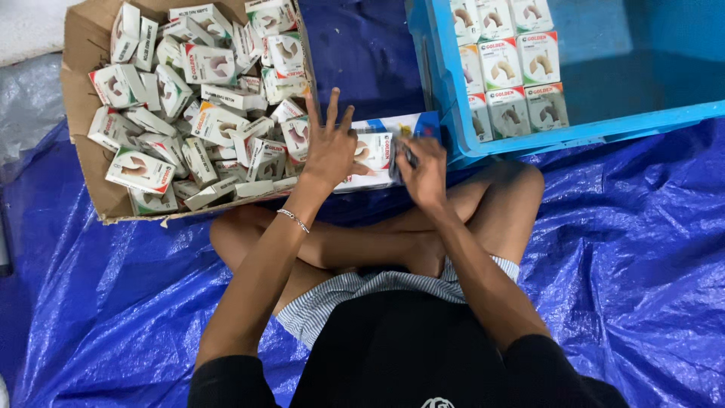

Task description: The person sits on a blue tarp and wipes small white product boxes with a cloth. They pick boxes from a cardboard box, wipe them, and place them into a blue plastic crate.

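At frame centre, I am watching my left hand (330, 147) spreading open-fingered beside the small white-and-red cardboard box (375, 150), while my right hand (424, 172) is gripping its right end.

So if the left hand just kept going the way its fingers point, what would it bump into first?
Most likely the loose small white boxes heaped in the cardboard box. The left hand points up and away from the body, fingers spread, right at the heap's edge, though depth is hard to judge.
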